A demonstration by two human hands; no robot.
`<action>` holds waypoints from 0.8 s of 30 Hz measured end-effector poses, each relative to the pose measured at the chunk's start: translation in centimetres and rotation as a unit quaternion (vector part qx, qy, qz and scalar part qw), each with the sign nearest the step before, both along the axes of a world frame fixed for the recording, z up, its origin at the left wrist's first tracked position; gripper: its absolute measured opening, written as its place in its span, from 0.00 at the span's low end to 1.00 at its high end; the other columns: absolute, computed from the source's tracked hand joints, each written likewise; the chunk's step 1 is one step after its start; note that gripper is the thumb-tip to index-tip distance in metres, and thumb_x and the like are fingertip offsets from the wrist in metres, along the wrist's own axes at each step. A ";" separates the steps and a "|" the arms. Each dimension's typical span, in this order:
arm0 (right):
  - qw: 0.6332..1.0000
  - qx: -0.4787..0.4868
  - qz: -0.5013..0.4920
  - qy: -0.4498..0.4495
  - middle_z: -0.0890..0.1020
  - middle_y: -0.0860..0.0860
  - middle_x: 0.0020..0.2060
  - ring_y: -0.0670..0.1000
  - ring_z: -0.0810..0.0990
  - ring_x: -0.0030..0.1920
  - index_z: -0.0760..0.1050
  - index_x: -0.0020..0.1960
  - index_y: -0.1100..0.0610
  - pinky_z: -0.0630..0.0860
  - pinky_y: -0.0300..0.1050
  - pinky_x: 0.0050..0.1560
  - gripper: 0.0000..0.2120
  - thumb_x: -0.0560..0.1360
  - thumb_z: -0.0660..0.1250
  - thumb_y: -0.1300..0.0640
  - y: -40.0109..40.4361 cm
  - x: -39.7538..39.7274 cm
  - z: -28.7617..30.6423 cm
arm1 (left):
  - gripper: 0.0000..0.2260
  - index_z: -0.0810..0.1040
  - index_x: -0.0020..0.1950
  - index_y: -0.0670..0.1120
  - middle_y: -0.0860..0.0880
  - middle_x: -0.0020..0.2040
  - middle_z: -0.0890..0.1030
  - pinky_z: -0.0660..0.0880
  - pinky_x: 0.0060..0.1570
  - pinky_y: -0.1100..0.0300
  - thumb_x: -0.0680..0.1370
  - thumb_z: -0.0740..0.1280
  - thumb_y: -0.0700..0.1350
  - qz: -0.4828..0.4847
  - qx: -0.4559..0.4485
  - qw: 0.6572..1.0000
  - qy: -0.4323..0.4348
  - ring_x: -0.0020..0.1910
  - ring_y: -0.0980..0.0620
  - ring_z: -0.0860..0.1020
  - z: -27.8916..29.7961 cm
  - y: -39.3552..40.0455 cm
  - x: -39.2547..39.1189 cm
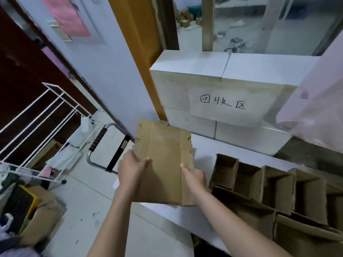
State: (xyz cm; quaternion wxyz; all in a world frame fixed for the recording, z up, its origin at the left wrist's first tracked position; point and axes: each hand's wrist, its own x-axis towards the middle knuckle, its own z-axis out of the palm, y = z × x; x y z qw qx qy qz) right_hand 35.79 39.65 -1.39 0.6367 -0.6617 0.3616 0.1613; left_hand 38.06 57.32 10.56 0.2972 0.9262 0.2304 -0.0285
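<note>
Flattened brown cardboard box (163,160) held over left edge of white tabletop (204,145); pinched at left side by left hand (131,167), thumb on top, and gripped at right side by right hand (194,177). Row of open brown cartons (259,182) just beside, along near edge.

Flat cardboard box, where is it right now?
The flat cardboard box is low in the middle of the head view, gripped by the left hand and right hand over the white table, left of the row of open boxes.
</note>
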 end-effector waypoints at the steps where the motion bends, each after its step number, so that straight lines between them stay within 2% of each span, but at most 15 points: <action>1: 1.000 0.000 -0.017 0.007 0.83 0.50 0.44 0.51 0.80 0.42 0.80 0.52 0.55 0.73 0.42 0.37 0.21 0.74 0.69 0.38 -0.2 0.7 -0.5 | 0.17 0.72 0.50 0.48 0.48 0.44 0.76 0.70 0.44 0.53 0.72 0.76 0.54 -0.017 0.018 1.000 0.009 0.51 0.40 0.78 0.0 -0.9 1.5; 4: 0.997 -0.020 -0.062 0.049 0.79 0.50 0.40 0.49 0.76 0.38 0.77 0.50 0.56 0.66 0.41 0.32 0.23 0.75 0.66 0.35 -0.5 1.9 -1.7 | 0.16 0.71 0.48 0.46 0.45 0.47 0.79 0.70 0.43 0.54 0.74 0.75 0.52 -0.072 0.079 0.994 0.027 0.50 0.39 0.79 -0.3 -4.0 4.7; 6: 0.994 -0.029 -0.070 0.078 0.77 0.48 0.37 0.49 0.74 0.36 0.77 0.51 0.57 0.64 0.41 0.31 0.25 0.76 0.64 0.34 -0.7 2.4 -2.8 | 0.12 0.71 0.44 0.44 0.46 0.44 0.79 0.68 0.37 0.55 0.75 0.73 0.47 -0.119 0.109 0.986 0.030 0.40 0.44 0.76 -0.7 -6.0 6.3; 7: 0.993 -0.028 -0.067 0.094 0.78 0.49 0.38 0.51 0.74 0.37 0.77 0.54 0.59 0.66 0.42 0.34 0.27 0.77 0.63 0.34 -0.8 2.7 -3.4 | 0.10 0.71 0.44 0.44 0.45 0.43 0.79 0.67 0.35 0.55 0.76 0.71 0.44 -0.140 0.117 0.983 0.031 0.37 0.46 0.74 -1.0 -6.8 6.9; 9: 0.989 -0.021 -0.064 0.131 0.80 0.53 0.46 0.56 0.76 0.43 0.76 0.60 0.62 0.72 0.46 0.43 0.29 0.79 0.60 0.36 -1.0 3.2 -4.3 | 0.07 0.71 0.48 0.43 0.44 0.45 0.80 0.66 0.36 0.55 0.76 0.69 0.40 -0.176 0.119 0.977 0.034 0.40 0.45 0.75 -1.7 -8.3 7.6; 12: 0.982 -0.011 -0.089 0.166 0.80 0.58 0.55 0.60 0.78 0.53 0.73 0.66 0.62 0.74 0.49 0.51 0.30 0.80 0.56 0.37 -1.0 3.5 -5.1 | 0.09 0.72 0.55 0.40 0.41 0.50 0.81 0.69 0.41 0.53 0.76 0.66 0.39 -0.219 0.120 0.967 0.054 0.51 0.39 0.79 -3.0 -9.8 8.1; 15: 0.976 -0.026 -0.102 0.192 0.78 0.61 0.62 0.62 0.77 0.61 0.70 0.69 0.65 0.75 0.52 0.60 0.30 0.82 0.55 0.40 -1.3 4.4 -5.4 | 0.10 0.72 0.56 0.39 0.40 0.53 0.80 0.74 0.46 0.51 0.77 0.66 0.39 -0.240 0.123 0.961 0.066 0.54 0.38 0.79 -4.3 -10.6 8.9; 19: 0.963 -0.024 -0.134 0.234 0.76 0.64 0.65 0.64 0.75 0.65 0.68 0.70 0.68 0.73 0.55 0.65 0.28 0.83 0.57 0.45 -1.6 5.5 -5.4 | 0.12 0.71 0.60 0.40 0.41 0.55 0.80 0.73 0.47 0.51 0.79 0.66 0.42 -0.264 0.138 0.952 0.078 0.56 0.39 0.79 -5.8 -11.1 9.6; 24: 0.950 -0.030 -0.204 0.236 0.79 0.64 0.60 0.64 0.78 0.60 0.73 0.66 0.65 0.76 0.56 0.61 0.21 0.82 0.60 0.51 -1.4 5.9 -5.9 | 0.15 0.70 0.61 0.40 0.40 0.54 0.82 0.75 0.49 0.49 0.79 0.67 0.44 -0.282 0.085 0.951 0.092 0.55 0.37 0.80 -7.7 -10.5 10.5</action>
